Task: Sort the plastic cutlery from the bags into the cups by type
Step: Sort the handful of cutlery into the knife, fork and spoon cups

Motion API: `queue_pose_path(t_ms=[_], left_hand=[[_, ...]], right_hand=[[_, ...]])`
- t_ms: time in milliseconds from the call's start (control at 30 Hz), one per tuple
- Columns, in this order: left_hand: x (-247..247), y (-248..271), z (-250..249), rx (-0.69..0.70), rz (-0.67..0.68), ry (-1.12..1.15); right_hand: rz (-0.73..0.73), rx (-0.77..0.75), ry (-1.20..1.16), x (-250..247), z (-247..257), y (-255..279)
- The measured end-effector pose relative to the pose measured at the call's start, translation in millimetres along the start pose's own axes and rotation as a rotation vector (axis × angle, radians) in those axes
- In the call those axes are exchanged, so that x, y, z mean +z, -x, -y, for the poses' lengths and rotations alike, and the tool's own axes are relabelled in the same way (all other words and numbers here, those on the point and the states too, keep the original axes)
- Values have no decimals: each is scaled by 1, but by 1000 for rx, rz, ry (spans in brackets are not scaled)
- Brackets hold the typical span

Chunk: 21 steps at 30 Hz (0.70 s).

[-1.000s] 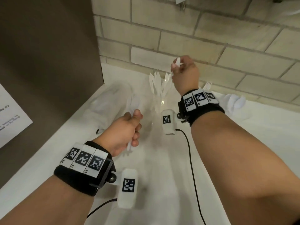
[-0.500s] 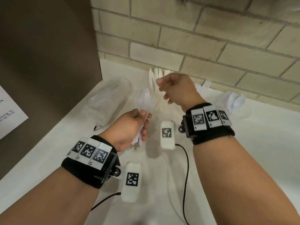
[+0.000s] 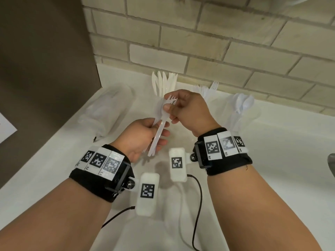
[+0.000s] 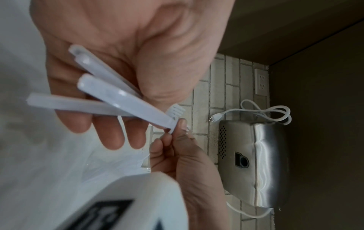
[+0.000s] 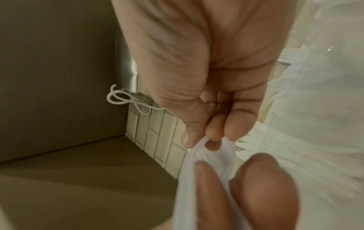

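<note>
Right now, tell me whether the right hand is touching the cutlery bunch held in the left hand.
Touching. The head view shows the right hand pinching the fork atop the bunch the left hand grips; the left wrist view shows its fingertips on it.

- A white counter (image 3: 272, 160) is running along under the brick wall (image 3: 217, 42), with a dark panel (image 3: 45, 69) closing it off at the left.
- A cup of knives (image 3: 164, 84) is standing upright on the counter, close against the wall.
- A cup of forks (image 3: 210, 89) is standing just right of the cup of knives, equally near the wall.
- A cup of spoons (image 3: 242, 105) is standing further right of the cup of knives.
- A clear plastic bag (image 3: 107, 111) is lying on the counter left of the cup of knives, beside the panel.
- A black cable (image 3: 198, 196) is trailing over the counter, nearer the camera than the cup of knives.
</note>
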<state>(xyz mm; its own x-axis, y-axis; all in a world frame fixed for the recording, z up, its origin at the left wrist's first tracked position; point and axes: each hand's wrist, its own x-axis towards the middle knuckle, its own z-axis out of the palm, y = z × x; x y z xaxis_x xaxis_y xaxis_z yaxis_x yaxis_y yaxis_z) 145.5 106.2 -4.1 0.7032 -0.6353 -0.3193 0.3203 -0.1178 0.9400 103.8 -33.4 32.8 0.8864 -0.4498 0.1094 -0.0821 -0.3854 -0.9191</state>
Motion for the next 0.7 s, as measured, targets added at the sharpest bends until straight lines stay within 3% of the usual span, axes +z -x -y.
queue_pose_path(t_ms=[200,700], left_hand=[[4,5,-4,-33,116,-21],[17,-3,0,-28,91,47]], right_hand=[[-52,6,-9,-1,-5,1],[-69,97,-222,-27,-23,9]])
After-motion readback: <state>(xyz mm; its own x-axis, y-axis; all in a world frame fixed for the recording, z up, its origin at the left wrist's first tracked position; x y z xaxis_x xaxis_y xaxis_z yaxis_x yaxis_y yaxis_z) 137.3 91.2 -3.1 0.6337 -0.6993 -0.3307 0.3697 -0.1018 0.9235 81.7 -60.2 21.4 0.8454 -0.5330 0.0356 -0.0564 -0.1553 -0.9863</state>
